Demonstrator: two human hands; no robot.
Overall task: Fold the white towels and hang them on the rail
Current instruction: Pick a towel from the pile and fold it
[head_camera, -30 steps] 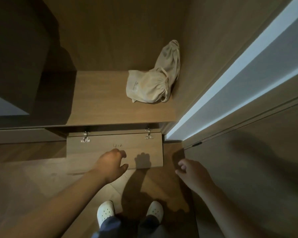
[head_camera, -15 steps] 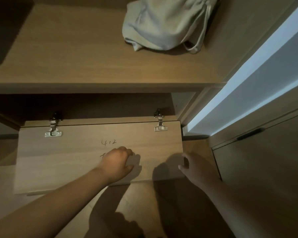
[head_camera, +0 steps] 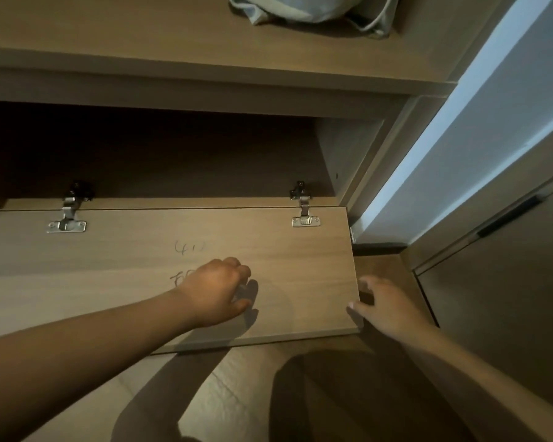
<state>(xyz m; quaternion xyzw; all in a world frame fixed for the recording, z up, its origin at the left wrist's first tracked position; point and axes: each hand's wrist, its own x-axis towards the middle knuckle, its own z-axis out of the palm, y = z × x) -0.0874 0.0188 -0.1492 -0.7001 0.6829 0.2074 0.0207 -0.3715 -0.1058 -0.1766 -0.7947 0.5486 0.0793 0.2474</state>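
Observation:
No white towel or rail shows in this view. A wooden drop-down flap (head_camera: 125, 282) lies open and flat below a dark compartment (head_camera: 157, 154), held by two metal hinges (head_camera: 67, 223). My left hand (head_camera: 214, 291) hovers over the middle of the flap, fingers loosely curled and holding nothing. My right hand (head_camera: 387, 304) is at the flap's right edge with fingers spread, thumb tip at the corner; whether it grips the edge is unclear.
A pale cloth drawstring bag (head_camera: 300, 8) sits on the wooden shelf (head_camera: 109, 43) above the compartment. A closed cabinet door (head_camera: 508, 298) with a dark handle stands at the right beside a lit white strip. Wooden floor (head_camera: 237, 393) lies below.
The view has dropped and moved closer to the flap, so the bag slid to the top edge. Both hands have reached forward, the right one arriving at the flap's right edge.

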